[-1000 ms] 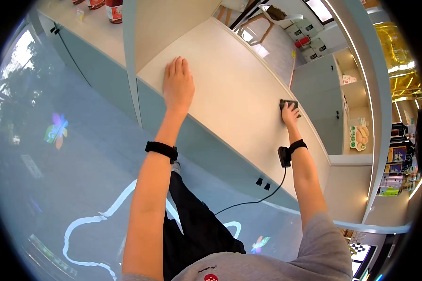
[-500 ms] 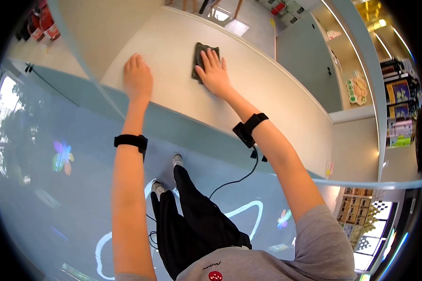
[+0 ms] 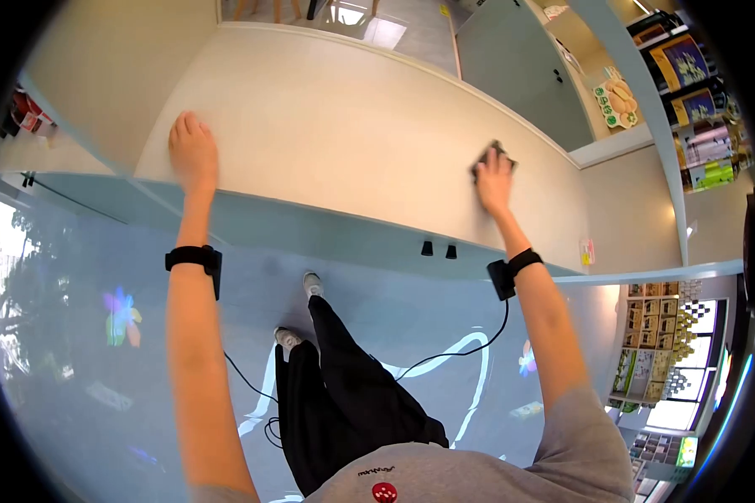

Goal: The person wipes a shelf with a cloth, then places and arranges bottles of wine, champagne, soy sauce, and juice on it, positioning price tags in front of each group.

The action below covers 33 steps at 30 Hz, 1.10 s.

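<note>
A long cream countertop [image 3: 344,126] runs across the upper part of the head view. My left hand [image 3: 193,151] lies flat on its near left edge, fingers together, holding nothing. My right hand [image 3: 494,180] presses a dark grey cloth [image 3: 488,154] onto the counter far to the right, fingers spread over it. The cloth shows only at my fingertips. Both wrists wear black bands, and a cable hangs from the right one.
The counter's pale blue front panel [image 3: 327,230] drops to a glossy blue floor [image 3: 84,335] with light patterns. A blue cabinet [image 3: 520,75] and shelves with goods [image 3: 688,92] stand at the right. Red jars [image 3: 25,109] sit on the left shelf.
My right hand slid the cloth from the middle of the counter, near my left hand, out to the right. My left hand stayed planted on the counter edge.
</note>
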Each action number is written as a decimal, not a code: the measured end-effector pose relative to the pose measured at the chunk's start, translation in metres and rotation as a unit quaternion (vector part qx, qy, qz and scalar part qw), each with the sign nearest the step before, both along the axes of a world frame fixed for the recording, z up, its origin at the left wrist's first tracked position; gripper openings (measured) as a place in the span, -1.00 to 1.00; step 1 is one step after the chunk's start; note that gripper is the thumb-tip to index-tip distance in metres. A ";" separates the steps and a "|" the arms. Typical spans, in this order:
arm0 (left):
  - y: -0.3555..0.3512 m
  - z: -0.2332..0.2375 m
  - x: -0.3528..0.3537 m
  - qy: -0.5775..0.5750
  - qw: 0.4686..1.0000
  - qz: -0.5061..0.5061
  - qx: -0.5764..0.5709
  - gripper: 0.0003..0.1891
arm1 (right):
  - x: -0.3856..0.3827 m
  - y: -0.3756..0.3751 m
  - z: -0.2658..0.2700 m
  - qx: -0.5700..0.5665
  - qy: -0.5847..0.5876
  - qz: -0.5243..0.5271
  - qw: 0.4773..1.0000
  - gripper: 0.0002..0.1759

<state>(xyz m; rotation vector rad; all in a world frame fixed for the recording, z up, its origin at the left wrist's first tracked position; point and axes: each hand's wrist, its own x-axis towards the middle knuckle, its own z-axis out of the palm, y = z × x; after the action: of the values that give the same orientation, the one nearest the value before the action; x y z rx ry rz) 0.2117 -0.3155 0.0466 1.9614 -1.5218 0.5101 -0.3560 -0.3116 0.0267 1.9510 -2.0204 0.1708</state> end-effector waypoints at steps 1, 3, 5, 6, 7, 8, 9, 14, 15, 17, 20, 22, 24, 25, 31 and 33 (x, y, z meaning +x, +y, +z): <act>-0.001 0.000 0.001 0.000 1.000 -0.002 -0.006 -0.71 | 0.026 0.007 -0.004 -0.068 -0.003 0.091 0.994 -0.42; 0.000 0.003 0.003 0.013 0.999 -0.032 -0.018 -0.70 | 0.113 0.034 0.029 -0.044 0.026 0.181 0.982 -0.51; 0.004 0.007 -0.008 0.040 0.997 -0.060 -0.030 -0.69 | 0.176 0.033 0.018 -0.101 -0.081 0.259 0.957 -0.57; 0.010 0.005 -0.018 0.064 0.995 -0.068 -0.034 -0.69 | 0.210 0.043 0.037 -0.062 -0.074 0.303 0.948 -0.47; 0.015 0.004 -0.028 0.087 0.993 -0.075 -0.040 -0.69 | 0.238 0.042 0.034 -0.040 -0.117 0.306 0.944 -0.42; 0.019 0.004 -0.041 0.108 0.988 -0.092 -0.053 -0.69 | 0.265 0.038 0.031 -0.019 -0.160 0.311 0.937 -0.38; 0.022 0.004 -0.058 0.128 0.984 -0.108 -0.065 -0.69 | 0.287 0.034 0.030 -0.010 -0.166 0.329 0.929 -0.37; 0.035 0.023 -0.137 0.310 0.935 -0.131 -0.110 -0.69 | 0.308 -0.010 0.036 0.018 -0.158 0.392 0.906 -0.37; 0.033 0.023 -0.152 0.326 0.928 -0.136 -0.119 -0.69 | 0.303 -0.027 0.036 0.021 -0.146 0.395 0.907 -0.37; 0.041 0.016 -0.188 0.353 0.917 -0.146 -0.116 -0.68 | 0.284 -0.056 0.030 0.034 -0.141 0.372 0.917 -0.35; 0.051 0.012 -0.227 0.280 0.946 -0.137 -0.094 -0.66 | 0.224 -0.098 0.032 0.036 -0.173 0.277 0.944 -0.36; 0.063 0.012 -0.239 0.092 0.988 -0.109 -0.056 -0.65 | 0.162 -0.115 0.022 0.000 -0.179 0.217 0.959 -0.38; 0.064 0.009 -0.241 0.081 0.990 -0.107 -0.041 -0.64 | 0.087 -0.118 0.024 0.014 -0.162 0.149 0.975 -0.38; 0.063 0.007 -0.240 0.076 0.991 -0.104 -0.035 -0.63 | 0.048 -0.118 0.026 0.020 -0.161 0.114 0.980 -0.37; 0.064 0.004 -0.243 0.035 0.996 -0.082 0.010 -0.64 | -0.134 -0.062 0.026 0.069 -0.119 -0.121 0.983 -0.32; 0.065 0.006 -0.246 0.025 0.997 -0.072 0.015 -0.65 | -0.142 -0.045 0.019 0.056 -0.104 -0.111 0.987 -0.31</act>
<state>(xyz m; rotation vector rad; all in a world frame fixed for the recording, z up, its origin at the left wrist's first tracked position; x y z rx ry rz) -0.0339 -0.2509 0.0526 1.8561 -1.6315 0.3761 -0.4982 -0.3569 0.0460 1.8192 -2.4136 0.2181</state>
